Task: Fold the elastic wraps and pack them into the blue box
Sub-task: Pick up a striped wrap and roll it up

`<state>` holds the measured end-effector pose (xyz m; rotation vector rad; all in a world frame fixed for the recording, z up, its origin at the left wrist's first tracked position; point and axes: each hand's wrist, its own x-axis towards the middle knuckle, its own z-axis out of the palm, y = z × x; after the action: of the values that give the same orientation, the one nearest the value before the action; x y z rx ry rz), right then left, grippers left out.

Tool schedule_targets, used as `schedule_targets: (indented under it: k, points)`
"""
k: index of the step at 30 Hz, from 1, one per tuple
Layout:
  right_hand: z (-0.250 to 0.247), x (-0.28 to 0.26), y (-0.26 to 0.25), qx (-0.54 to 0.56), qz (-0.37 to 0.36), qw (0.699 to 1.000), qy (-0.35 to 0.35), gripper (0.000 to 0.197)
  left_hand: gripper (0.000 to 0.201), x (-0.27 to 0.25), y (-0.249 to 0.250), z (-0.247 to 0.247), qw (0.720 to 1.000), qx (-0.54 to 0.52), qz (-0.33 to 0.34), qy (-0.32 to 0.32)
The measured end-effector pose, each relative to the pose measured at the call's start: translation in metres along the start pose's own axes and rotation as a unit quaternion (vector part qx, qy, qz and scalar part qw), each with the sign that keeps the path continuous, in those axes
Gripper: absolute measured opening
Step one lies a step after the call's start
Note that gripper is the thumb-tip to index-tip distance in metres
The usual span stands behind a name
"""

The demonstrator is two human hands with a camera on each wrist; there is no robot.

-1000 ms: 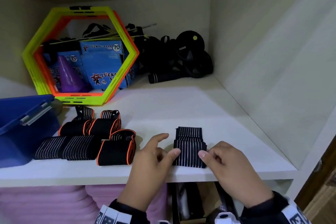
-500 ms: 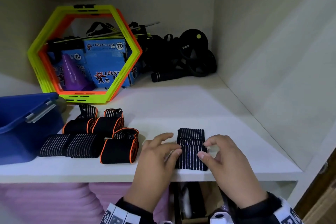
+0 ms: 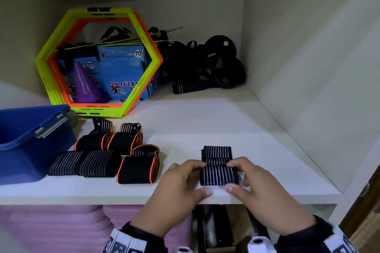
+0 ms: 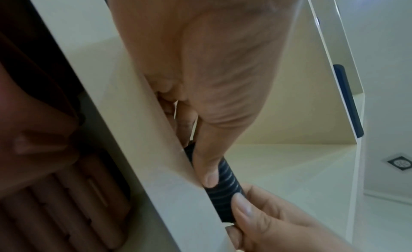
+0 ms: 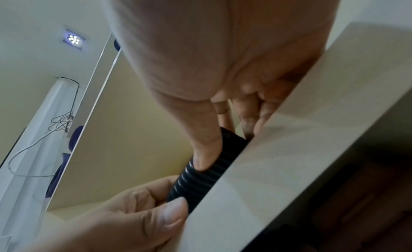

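A black elastic wrap with white stripes point(image 3: 218, 175) lies partly folded near the shelf's front edge. My left hand point(image 3: 200, 178) pinches its left side and my right hand point(image 3: 233, 176) pinches its right side, fingers over the fold and thumbs at the near edge. In the left wrist view my left thumb point(image 4: 208, 176) presses the wrap point(image 4: 225, 185). The right wrist view shows my right thumb point(image 5: 204, 157) on the wrap point(image 5: 200, 180). The blue box point(image 3: 24, 144) stands open at the far left. Its inside is hidden.
Several folded wraps, striped point(image 3: 82, 163) and orange-edged point(image 3: 137, 169), lie between the box and my hands. At the back stand yellow and orange hexagon frames point(image 3: 51, 55) around blue cartons, and black gear point(image 3: 218, 63). A white wall point(image 3: 308, 88) closes the right side.
Both hands shifted from the wrap's side edges onto its near fold, and the fingers now curl over it with the thumbs at the front. The wrap sits slightly nearer the shelf edge.
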<state>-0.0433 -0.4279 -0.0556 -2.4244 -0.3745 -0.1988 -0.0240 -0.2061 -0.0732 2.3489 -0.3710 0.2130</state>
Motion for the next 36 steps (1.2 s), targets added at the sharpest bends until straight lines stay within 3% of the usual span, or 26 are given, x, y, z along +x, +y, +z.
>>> schedule_targets:
  k: [9, 16, 27, 30, 32, 36]
  points:
    - [0.009, 0.008, 0.012, 0.08, 0.028, 0.993, 0.087, 0.027, 0.004, 0.005, 0.012, 0.008, 0.99, -0.115, -0.041, 0.074]
    - [0.015, 0.017, 0.01, 0.044, 0.051, 0.987, 0.149, 0.014, 0.025, 0.015, 0.02, 0.023, 0.985, -0.061, -0.081, 0.139]
    - [0.01, 0.034, 0.011, 0.027, 0.066, 0.984, 0.165, 0.013, 0.012, 0.018, 0.025, 0.034, 0.975, -0.038, -0.083, 0.202]
    - [0.003, 0.034, 0.01, 0.06, 0.077, 0.986, 0.134, 0.018, 0.007, 0.015, 0.026, 0.033, 0.975, -0.025, -0.049, 0.213]
    - [-0.005, 0.034, 0.009, 0.056, 0.084, 0.992, 0.073, 0.024, 0.012, 0.014, 0.027, 0.029, 0.978, 0.026, -0.009, 0.208]
    - [-0.026, 0.044, 0.0, -0.02, 0.059, 0.997, -0.052, 0.038, 0.021, 0.024, 0.027, 0.011, 0.977, 0.154, 0.039, 0.139]
